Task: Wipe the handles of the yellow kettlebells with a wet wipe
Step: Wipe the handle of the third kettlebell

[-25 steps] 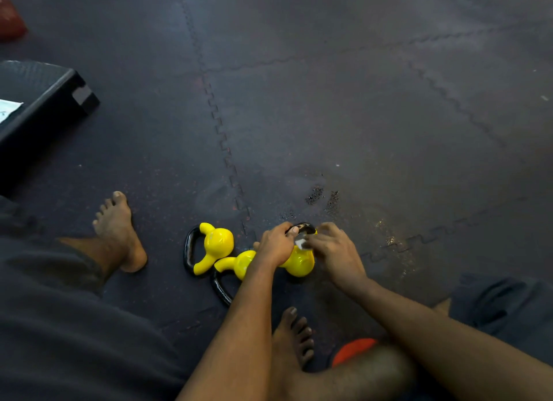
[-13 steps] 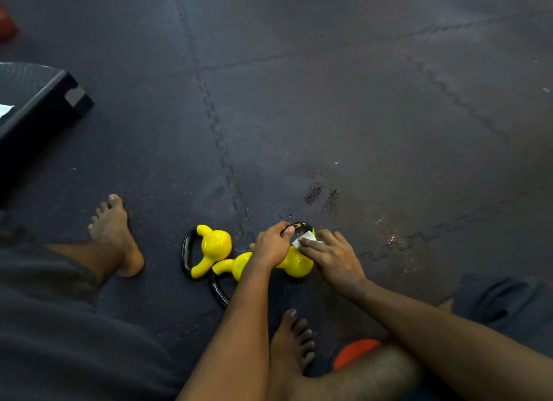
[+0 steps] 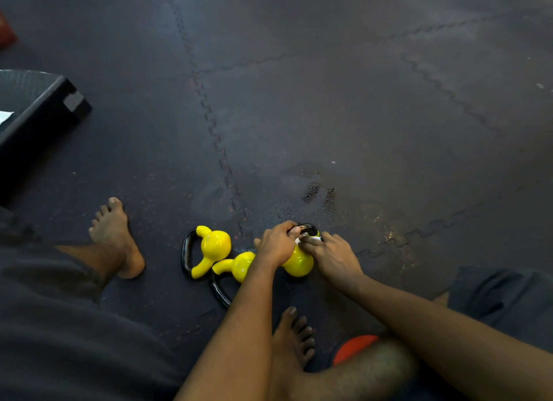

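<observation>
Wiping handle (image 3: 308, 229) of rightmost yellow kettlebell (image 3: 297, 264) on floor mat (image 3: 359, 131), pinching wet wipe (image 3: 309, 238) between fingers (image 3: 314, 243) of right hand (image 3: 333, 257), gripping handle with left hand (image 3: 276, 245); then, likely, regripping onto middle kettlebell (image 3: 241, 266)

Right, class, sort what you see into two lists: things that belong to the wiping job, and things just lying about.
Job: left hand, right hand, wet wipe, held kettlebell, middle kettlebell, far-left kettlebell.
Lying about: black platform, white paper on it, orange object by the leg.
</observation>
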{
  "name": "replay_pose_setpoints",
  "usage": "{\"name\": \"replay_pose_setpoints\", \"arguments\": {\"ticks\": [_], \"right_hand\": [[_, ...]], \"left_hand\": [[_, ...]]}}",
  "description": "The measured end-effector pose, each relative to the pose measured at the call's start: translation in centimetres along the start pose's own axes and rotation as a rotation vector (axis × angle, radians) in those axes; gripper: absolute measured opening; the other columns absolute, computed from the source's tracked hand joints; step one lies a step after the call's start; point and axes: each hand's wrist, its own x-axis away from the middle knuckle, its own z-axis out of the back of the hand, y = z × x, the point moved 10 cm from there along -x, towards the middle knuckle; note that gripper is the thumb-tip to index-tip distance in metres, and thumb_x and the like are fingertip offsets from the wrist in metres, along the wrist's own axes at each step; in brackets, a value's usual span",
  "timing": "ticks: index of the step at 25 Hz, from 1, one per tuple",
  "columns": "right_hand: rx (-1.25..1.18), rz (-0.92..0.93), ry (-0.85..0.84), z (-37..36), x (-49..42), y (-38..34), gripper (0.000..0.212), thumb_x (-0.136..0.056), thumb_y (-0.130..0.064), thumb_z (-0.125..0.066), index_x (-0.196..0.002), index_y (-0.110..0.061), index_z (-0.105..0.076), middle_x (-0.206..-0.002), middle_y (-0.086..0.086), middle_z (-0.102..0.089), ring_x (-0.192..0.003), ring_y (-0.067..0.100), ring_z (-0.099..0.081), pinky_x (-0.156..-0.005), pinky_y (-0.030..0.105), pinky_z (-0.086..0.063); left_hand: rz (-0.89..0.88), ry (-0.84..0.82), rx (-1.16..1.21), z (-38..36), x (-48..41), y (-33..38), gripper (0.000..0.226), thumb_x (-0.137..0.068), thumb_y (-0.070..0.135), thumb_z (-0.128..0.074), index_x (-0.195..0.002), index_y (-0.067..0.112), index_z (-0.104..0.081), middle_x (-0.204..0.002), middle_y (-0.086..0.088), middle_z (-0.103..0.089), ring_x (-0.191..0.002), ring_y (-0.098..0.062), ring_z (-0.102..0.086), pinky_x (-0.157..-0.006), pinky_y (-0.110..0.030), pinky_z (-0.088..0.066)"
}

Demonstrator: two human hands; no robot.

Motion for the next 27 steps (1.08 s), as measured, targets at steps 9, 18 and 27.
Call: {"name": "replay_pose_setpoints", "arguments": {"ticks": [9, 18, 27], "right_hand": [[-0.029, -0.067, -0.098, -0.7, -0.1, -0.1, 0.036, -0.086, -0.02, -0.059, -0.12, -0.033, -0.063, -0.118, -0.011, -0.069, -0.079, 0.019, -0.069, -0.063, 0.033, -0.039], [0.053, -0.017, -0.002, -0.4, 0.6, -0.2, 0.039, -0.081, -0.021, -0.061, -0.118, -0.031, -0.066, -0.12, -0.012, -0.068, -0.078, 0.018, -0.068, -0.065, 0.034, -0.039], [-0.039, -0.074, 0.081, 0.6, 1.4, 0.8, 0.044, -0.075, -0.023, -0.065, -0.118, -0.034, -0.067, -0.13, -0.017, -0.062, -0.084, 0.016, -0.068, -0.07, 0.034, -0.032]], "left_hand": [[-0.04, -0.031, 0.073, -0.2, 0.1, -0.8, 0.032, -0.1, 0.045, -0.04, -0.125, 0.035, -0.058, -0.125, -0.003, -0.065, -0.118, -0.03, -0.054, -0.101, -0.047, -0.04], [-0.026, -0.026, 0.023, 0.0, 0.5, -0.6, 0.031, -0.101, 0.044, -0.039, -0.123, 0.035, -0.058, -0.126, -0.002, -0.063, -0.121, -0.031, -0.051, -0.098, -0.047, -0.033], [0.011, 0.002, 0.033, 0.5, 0.2, -1.6, 0.032, -0.102, 0.046, -0.036, -0.124, 0.035, -0.057, -0.123, -0.003, -0.064, -0.12, -0.032, -0.052, -0.098, -0.049, -0.031]]}}
